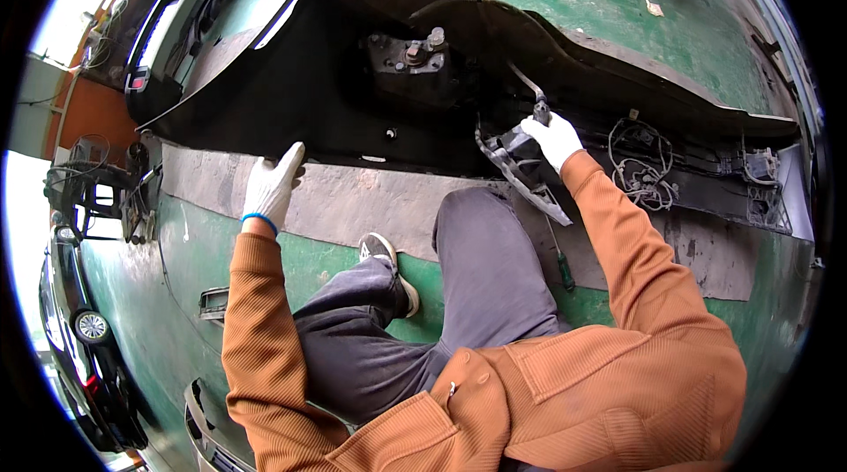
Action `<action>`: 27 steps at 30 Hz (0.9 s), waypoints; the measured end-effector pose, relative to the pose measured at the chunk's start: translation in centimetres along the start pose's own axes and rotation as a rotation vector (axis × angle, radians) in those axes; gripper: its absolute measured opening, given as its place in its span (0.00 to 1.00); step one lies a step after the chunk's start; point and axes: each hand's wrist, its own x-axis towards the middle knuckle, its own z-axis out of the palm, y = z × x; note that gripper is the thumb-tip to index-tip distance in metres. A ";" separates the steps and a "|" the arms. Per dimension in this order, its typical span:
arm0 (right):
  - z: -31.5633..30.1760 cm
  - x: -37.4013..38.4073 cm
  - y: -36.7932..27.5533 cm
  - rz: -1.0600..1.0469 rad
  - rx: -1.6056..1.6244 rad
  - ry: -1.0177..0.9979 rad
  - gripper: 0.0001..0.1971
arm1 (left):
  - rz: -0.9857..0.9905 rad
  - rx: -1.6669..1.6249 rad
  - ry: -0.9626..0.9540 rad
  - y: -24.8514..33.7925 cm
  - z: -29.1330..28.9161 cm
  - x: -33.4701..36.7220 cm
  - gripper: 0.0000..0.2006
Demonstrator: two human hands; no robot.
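Observation:
A large black bumper cover [265, 101] lies on a grey mat with its hollow inner side up. My left hand [272, 183], in a white glove, is at its near left edge, fingers stretched out and touching the rim. Farther right, my gloved right hand [554, 140] is closed around a small dark cylindrical part [541, 108], to which a thin grey hose [526, 79] runs. Beside that hand a dark plastic bracket with a pale end [525, 179] hangs over the bumper's near edge. A dark box-like unit with a knob [408, 66] sits inside the bumper.
On the bumper's right part lies a tangled wiring harness [642, 163]. A green-handled screwdriver [565, 267] rests at the mat's [353, 198] near edge by my knee. Cluttered equipment [93, 176] stands at left, with a dark car [84, 331] beyond the green floor.

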 end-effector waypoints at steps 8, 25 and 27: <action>8.6 -0.6 -5.7 -0.033 0.028 0.081 0.26 | -0.041 -0.037 0.003 -0.7 0.3 0.1 0.34; 17.2 3.1 -13.0 0.156 0.512 -0.212 0.32 | -0.066 -0.081 -0.026 -2.1 0.1 -0.5 0.23; 16.5 3.4 -11.5 0.038 0.332 -0.218 0.33 | -0.049 -0.090 -0.041 -1.4 0.8 0.1 0.23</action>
